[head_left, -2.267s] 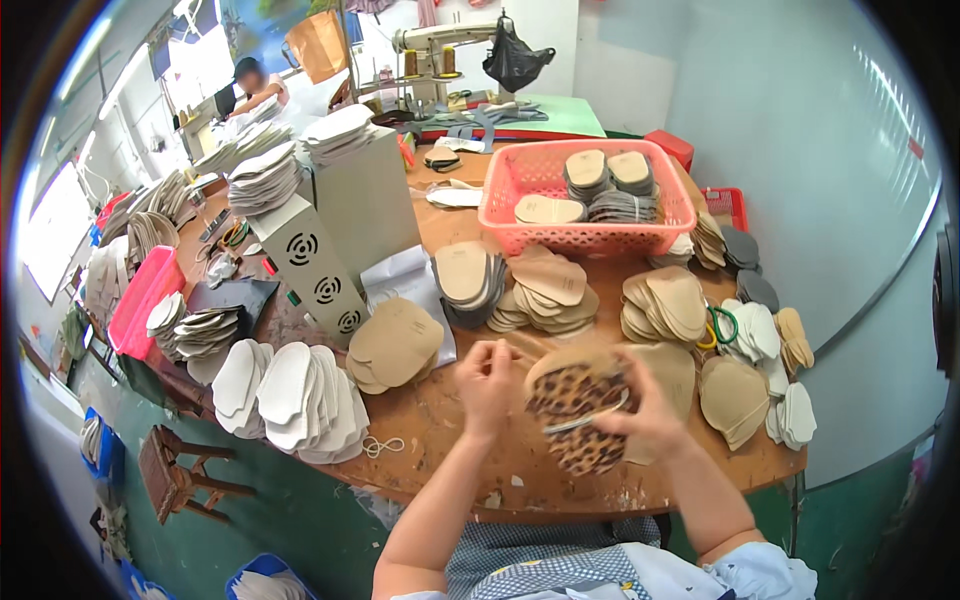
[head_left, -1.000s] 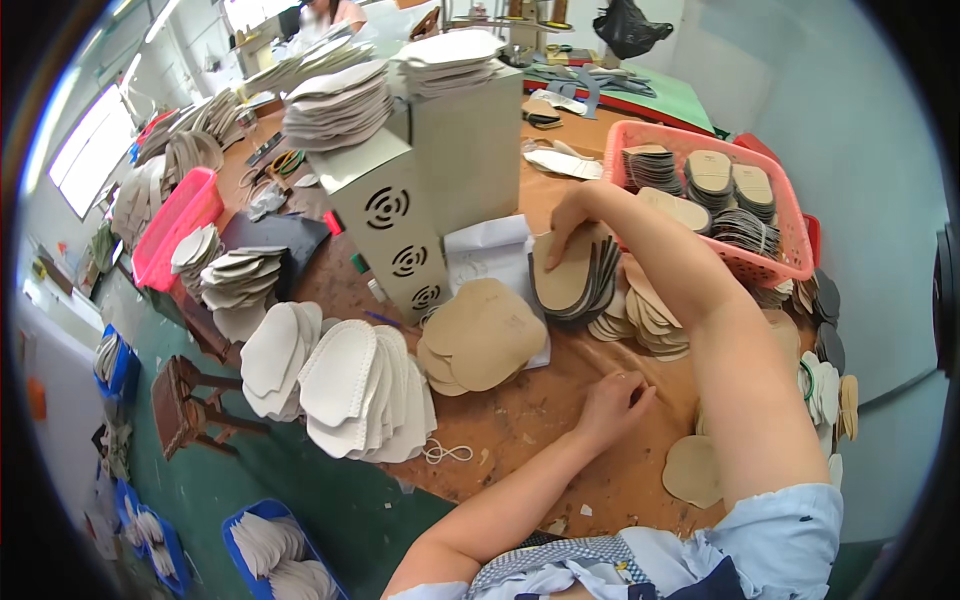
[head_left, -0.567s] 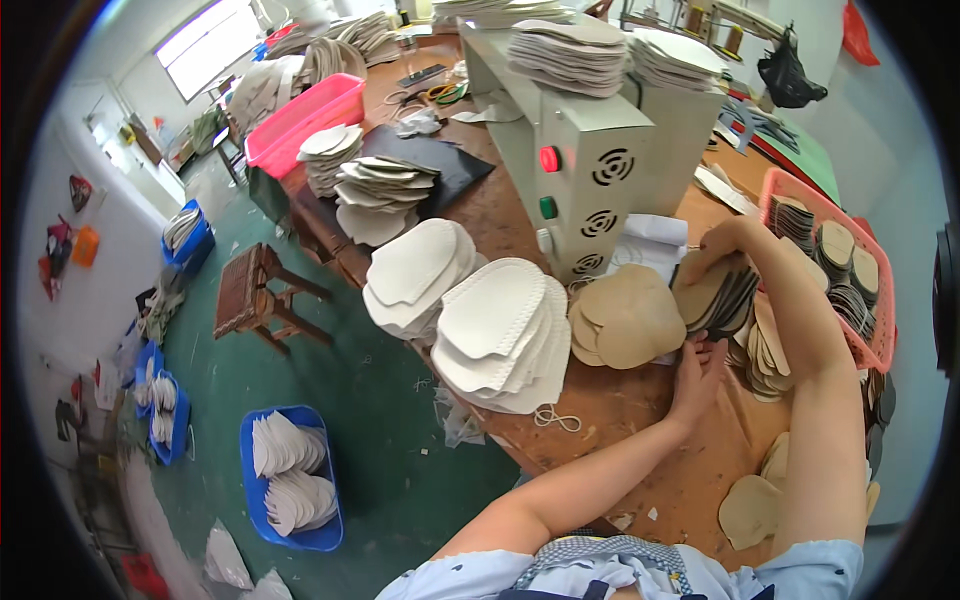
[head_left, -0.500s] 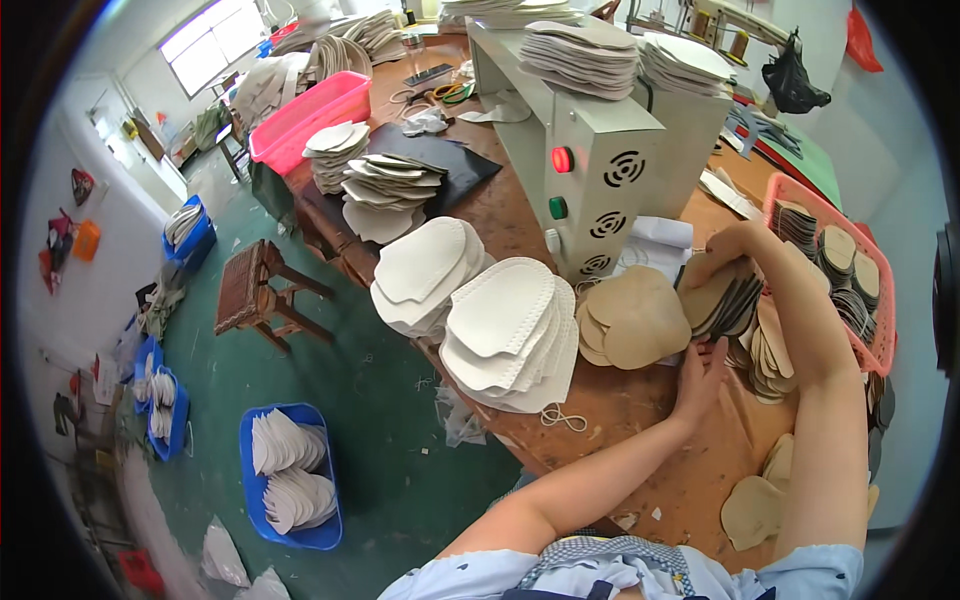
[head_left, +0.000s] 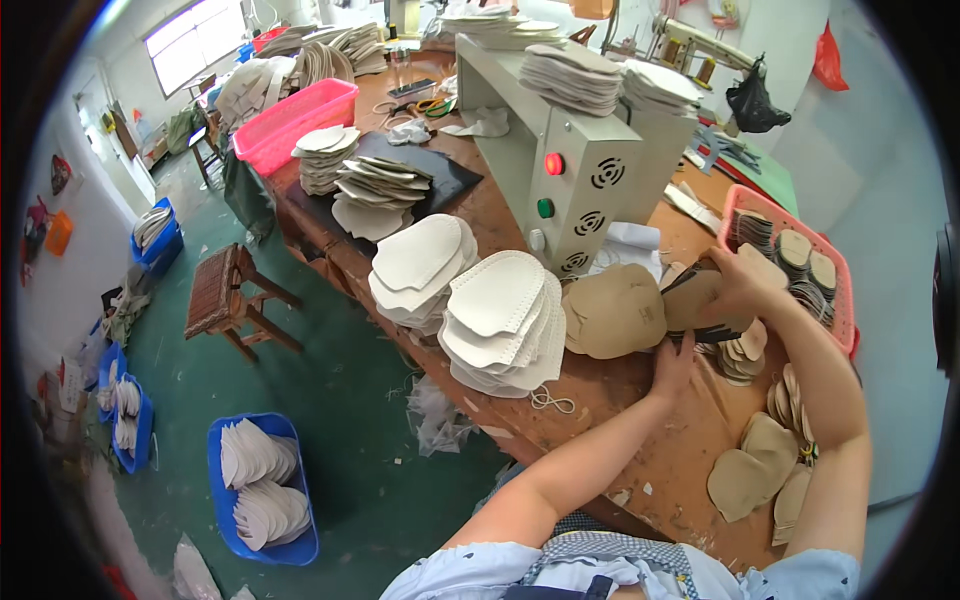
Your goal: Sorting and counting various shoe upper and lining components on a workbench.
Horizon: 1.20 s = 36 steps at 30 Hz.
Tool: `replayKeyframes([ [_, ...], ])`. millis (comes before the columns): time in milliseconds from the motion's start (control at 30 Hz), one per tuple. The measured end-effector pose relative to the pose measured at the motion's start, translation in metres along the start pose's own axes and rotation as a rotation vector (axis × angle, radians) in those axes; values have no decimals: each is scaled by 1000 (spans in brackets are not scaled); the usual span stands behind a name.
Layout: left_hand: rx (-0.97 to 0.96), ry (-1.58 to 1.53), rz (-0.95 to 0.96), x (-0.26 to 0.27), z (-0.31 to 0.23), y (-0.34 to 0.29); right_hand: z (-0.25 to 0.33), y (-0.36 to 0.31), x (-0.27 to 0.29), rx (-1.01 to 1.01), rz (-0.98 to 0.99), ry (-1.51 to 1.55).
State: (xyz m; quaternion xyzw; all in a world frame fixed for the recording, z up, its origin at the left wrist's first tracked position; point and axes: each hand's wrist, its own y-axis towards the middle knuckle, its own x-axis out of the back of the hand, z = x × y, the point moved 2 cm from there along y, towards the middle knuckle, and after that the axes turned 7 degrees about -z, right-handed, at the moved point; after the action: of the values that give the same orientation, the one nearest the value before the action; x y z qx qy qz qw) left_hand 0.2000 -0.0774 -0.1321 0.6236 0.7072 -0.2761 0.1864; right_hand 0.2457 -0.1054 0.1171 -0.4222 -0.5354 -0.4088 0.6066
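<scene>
Between my hands is a fanned stack of tan, round-ended flat pieces with dark undersides (head_left: 690, 298), tilted up off the table. My right hand (head_left: 745, 285) grips it from the upper right, fingers over its top edge. Below, my left hand (head_left: 675, 368) holds the lower edge with its fingers pointing up. Just left of the stack lies an overlapping pile of tan pieces (head_left: 618, 312). More tan pieces (head_left: 740, 352) are under and beside my right wrist. Two piles of white rounded pieces with perforated edges (head_left: 500, 295) stand farther left.
A grey metal machine (head_left: 585, 185) with a red and a green button stands behind the piles. At the right is a pink basket (head_left: 848, 290) of stacked pieces. Loose tan pieces (head_left: 750, 470) lie near my right forearm. On the floor are a blue tub (head_left: 265, 545) and a wooden stool (head_left: 215, 290).
The view has shifted slightly, moving the scene left. My right hand has turned the stack more upright, so its dark edges now fan along the bottom. My left hand stays at the lower edge.
</scene>
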Motion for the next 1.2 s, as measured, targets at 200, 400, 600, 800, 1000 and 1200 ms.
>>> replayKeyframes([
  [200, -300, 2, 310, -27, -67, -53, -43, -130, -28, 39, -686, 660],
  [400, -694, 306, 402, 11, -102, -93, -26, -236, -115, -138, -711, 728],
  [600, -892, 1034, 717, 6, -102, -146, -34, -257, -170, -116, -609, 1139],
  [800, -817, 1285, 733, 1, -136, -166, -21, -267, -179, -46, -436, 1454],
  [1000, -708, 1328, 879, 7, -130, -190, -15, -272, -177, -6, -391, 1330],
  [1200, -687, 1194, 740, 20, -134, -209, -8, -278, -199, -38, -377, 1313],
])
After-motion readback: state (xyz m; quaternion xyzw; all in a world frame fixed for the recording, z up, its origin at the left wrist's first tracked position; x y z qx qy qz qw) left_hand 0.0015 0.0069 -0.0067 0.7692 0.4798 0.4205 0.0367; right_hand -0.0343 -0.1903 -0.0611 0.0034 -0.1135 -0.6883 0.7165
